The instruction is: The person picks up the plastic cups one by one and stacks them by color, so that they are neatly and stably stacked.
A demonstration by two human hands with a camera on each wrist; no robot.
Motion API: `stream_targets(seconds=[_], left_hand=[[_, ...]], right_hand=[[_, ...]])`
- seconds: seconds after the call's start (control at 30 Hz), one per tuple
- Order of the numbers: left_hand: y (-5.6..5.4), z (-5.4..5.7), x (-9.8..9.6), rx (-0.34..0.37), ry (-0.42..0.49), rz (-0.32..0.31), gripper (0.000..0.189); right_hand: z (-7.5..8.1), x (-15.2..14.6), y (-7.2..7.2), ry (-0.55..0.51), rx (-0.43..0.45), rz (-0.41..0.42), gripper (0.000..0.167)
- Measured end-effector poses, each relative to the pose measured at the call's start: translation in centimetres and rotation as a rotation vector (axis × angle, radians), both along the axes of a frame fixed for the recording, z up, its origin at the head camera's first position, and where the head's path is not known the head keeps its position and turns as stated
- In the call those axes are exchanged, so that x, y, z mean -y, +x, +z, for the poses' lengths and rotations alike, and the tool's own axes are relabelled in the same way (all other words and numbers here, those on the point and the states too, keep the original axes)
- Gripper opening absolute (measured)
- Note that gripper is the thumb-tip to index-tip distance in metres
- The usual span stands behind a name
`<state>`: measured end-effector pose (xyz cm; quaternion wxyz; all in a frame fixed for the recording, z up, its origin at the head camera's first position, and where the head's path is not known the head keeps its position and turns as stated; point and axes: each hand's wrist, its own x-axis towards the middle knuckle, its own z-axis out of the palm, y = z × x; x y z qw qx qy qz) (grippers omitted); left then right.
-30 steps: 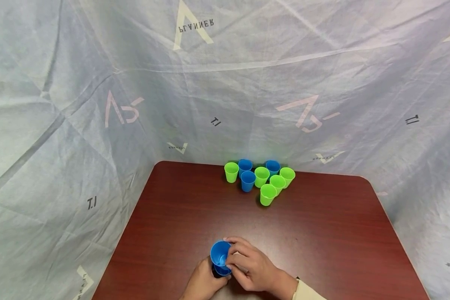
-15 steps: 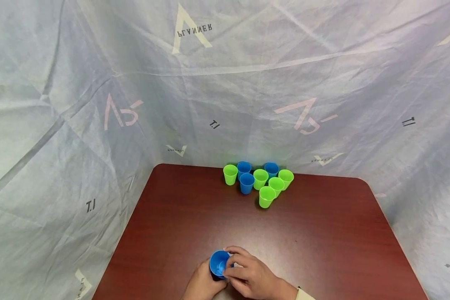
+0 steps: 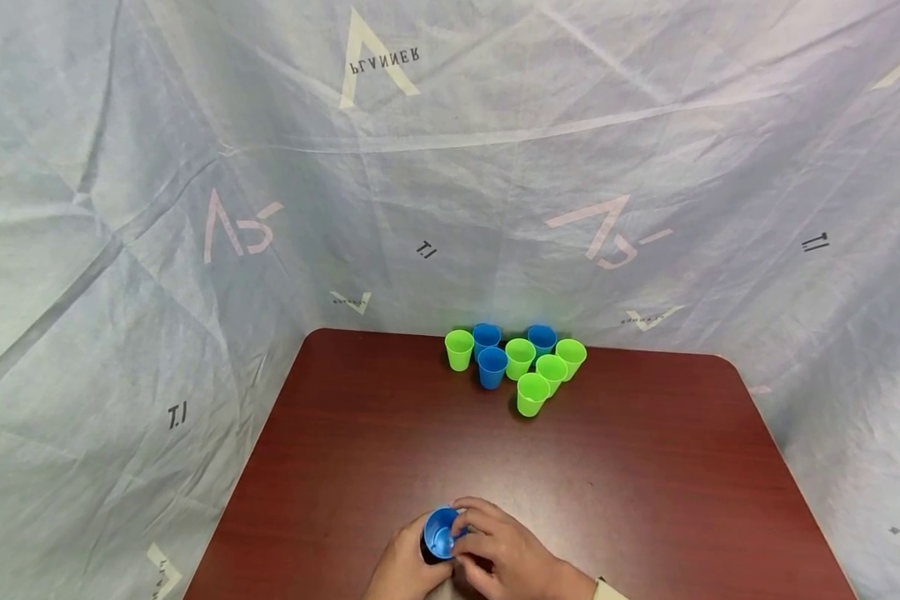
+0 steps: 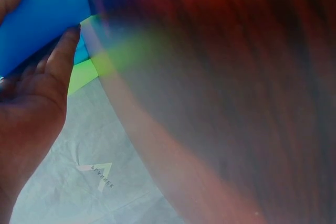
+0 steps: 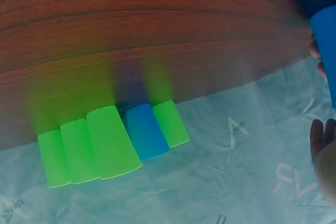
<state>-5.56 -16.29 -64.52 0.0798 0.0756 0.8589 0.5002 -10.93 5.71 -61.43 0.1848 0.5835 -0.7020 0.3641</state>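
Low in the head view my left hand (image 3: 407, 560) grips a blue cup (image 3: 439, 535) from its left side, mouth up. A second blue cup was seen under it earlier; now its rim is hidden. My right hand (image 3: 506, 550) has its fingers bent over the right side of the rim. In the left wrist view my left hand (image 4: 39, 90) wraps the blue cup (image 4: 42, 17), thumb and fingers on opposite sides. At the right edge of the right wrist view are the blue cup (image 5: 326, 51) and part of my right hand (image 5: 325, 161).
Several green cups (image 3: 532, 395) and blue cups (image 3: 492, 368) stand mouth up, close together, at the far edge of the dark red wooden table (image 3: 330, 467). Grey printed sheeting (image 3: 495, 167) hangs behind and along both sides of the table.
The upper blue cup has sunk down into the lower one held by my left hand, so only one rim shows. Both hands have shifted slightly lower in view. The far cups stay put.
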Motion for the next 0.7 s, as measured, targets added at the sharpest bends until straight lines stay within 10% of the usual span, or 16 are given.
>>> stream_targets(seconds=[0.3, 0.7], left_hand=[[0.07, -0.13, -0.38, -0.087, -0.017, 0.004, 0.06], [-0.16, 0.09, 0.06, 0.019, -0.042, -0.016, 0.065]], right_hand=[[-0.16, -0.03, -0.15, 0.022, 0.019, -0.017, 0.012], [-0.29, 0.59, -0.7, 0.02, 0.014, -0.034, 0.02]])
